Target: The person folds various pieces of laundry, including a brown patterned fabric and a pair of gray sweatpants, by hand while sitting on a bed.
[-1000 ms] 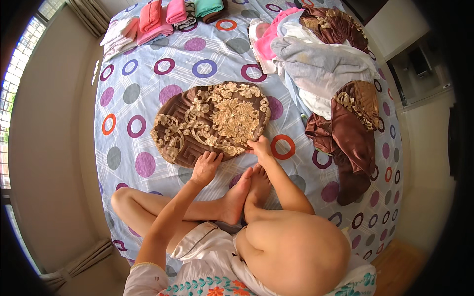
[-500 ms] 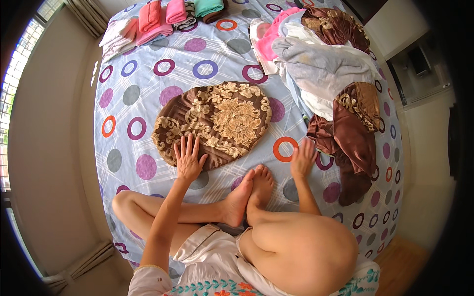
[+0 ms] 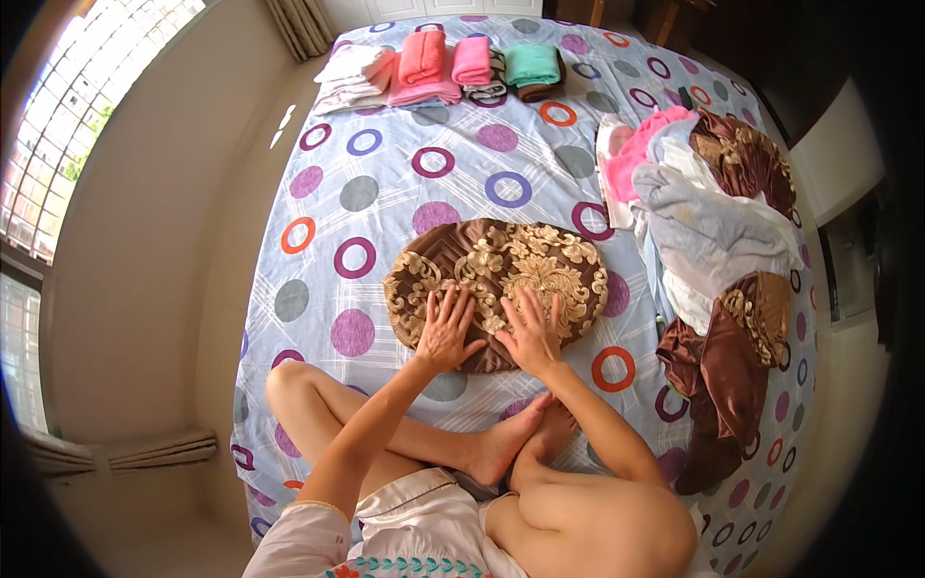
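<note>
Since the earlier frame, the right hand [image 3: 530,339] has left the sheet beside the pile and come onto the brown cloth [image 3: 491,273], the left hand [image 3: 444,337] has shifted toward the cloth's middle, and the view has swung so that more of the window shows. Largest of all is the bed [image 3: 564,202], spread with a pale blue sheet of rings and dots in purple, grey, blue and orange. On the left, beyond a pale wall, stands the barred window [image 3: 82,125], with a curtain [image 3: 299,27] near the bed's far corner. The person sits on the near part of the bed with bare legs [image 3: 597,515] folded and the feet together. Along the right side lies a loose pile [image 3: 708,231] of grey, white, pink and brown satin fabric, its brown end hanging lowest. Smaller than the pile, the brown cloth lies flat in front of the feet, near the middle of the bed, rounded in outline and patterned with gold flowers and scrolls. At the far left end sit folded towels in a row: white [image 3: 352,77], coral [image 3: 421,58], pink [image 3: 471,61] and green [image 3: 532,64]. Both hands rest palm down on the cloth's near half, fingers spread wide and gripping nothing, while the thumbs point toward each other, near but apart.
</note>
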